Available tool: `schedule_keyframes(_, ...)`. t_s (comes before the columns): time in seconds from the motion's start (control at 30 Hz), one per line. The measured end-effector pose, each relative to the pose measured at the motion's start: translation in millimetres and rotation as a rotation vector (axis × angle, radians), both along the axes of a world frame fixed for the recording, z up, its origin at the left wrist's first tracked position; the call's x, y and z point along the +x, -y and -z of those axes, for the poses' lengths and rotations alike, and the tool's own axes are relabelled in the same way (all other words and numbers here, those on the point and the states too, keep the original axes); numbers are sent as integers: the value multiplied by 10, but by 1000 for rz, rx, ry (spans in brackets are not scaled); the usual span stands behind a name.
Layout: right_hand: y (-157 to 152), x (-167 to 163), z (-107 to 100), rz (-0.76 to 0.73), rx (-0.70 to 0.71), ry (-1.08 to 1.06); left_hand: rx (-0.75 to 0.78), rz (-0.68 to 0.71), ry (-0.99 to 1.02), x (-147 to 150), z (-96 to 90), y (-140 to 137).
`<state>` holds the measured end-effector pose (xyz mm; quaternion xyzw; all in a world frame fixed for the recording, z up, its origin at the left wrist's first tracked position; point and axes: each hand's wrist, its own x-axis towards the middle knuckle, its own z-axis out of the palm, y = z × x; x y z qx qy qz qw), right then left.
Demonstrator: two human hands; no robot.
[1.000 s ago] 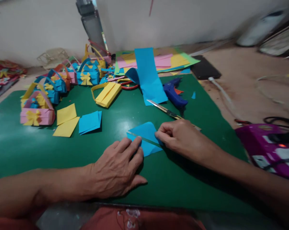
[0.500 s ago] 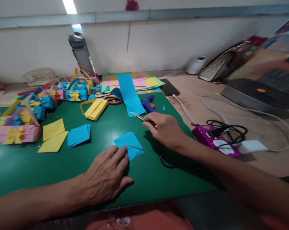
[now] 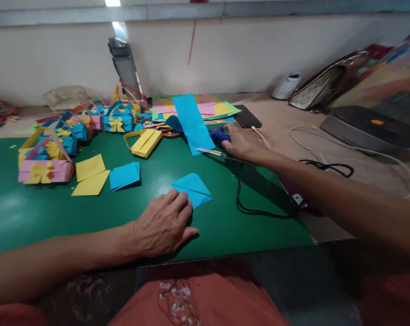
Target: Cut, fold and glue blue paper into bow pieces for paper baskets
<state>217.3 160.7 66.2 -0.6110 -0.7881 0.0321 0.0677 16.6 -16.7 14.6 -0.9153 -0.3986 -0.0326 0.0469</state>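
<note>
My left hand [image 3: 166, 224] rests palm down on the green table, its thumb apart and its fingertips on a folded piece of blue paper [image 3: 196, 190]. Farther off to the right, my right hand [image 3: 243, 140] closes on a blue glue gun [image 3: 219, 135], most of which is behind the fingers. Just below that hand lie pointed metal scissors [image 3: 208, 151], their handle end partly hidden. A long blue paper strip [image 3: 193, 120] lies beside the glue gun, under the scissors' tip. Left of my left hand are blue paper squares [image 3: 125, 176] and yellow paper squares [image 3: 92, 174].
Several small paper baskets with bows, such as a pink one [image 3: 46, 171], stand at the left. A yellow paper box [image 3: 146, 143] lies near red-handled scissors [image 3: 171, 132]. A phone [image 3: 247, 117], a black cable [image 3: 259, 211] and a purple power strip [image 3: 298, 199] are at the right.
My right hand has let go of the pointed scissors and moved forward onto the glue gun, which has a cable trailing from it. My left hand stays on the blue paper. The view has shifted.
</note>
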Motion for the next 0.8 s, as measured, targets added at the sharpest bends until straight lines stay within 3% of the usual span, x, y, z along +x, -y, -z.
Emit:
schedule_keyframes(0.23,16,154,-350,99,75,-390,9,11,6,-18,-6,3)
schedule_keyframes(0.4,194,221,-475,69,278,-1053,6,3,-3,-29,3,-11)
schedule_keyframes(0.47,339,232,-503,42,258,-1050,-3,-1,-9,-31,1,-20)
schedule_keyframes(0.57,602,234,-503,30,279,-811,-13,-11,-15,-27,-7,-9)
schedule_keyframes(0.63,768,239,-473,-3,291,-765,-8,-18,-19,-18,-12,25)
schedule_keyframes(0.8,999,290,-328,-94,57,-729,23,-47,-36,18,-8,147)
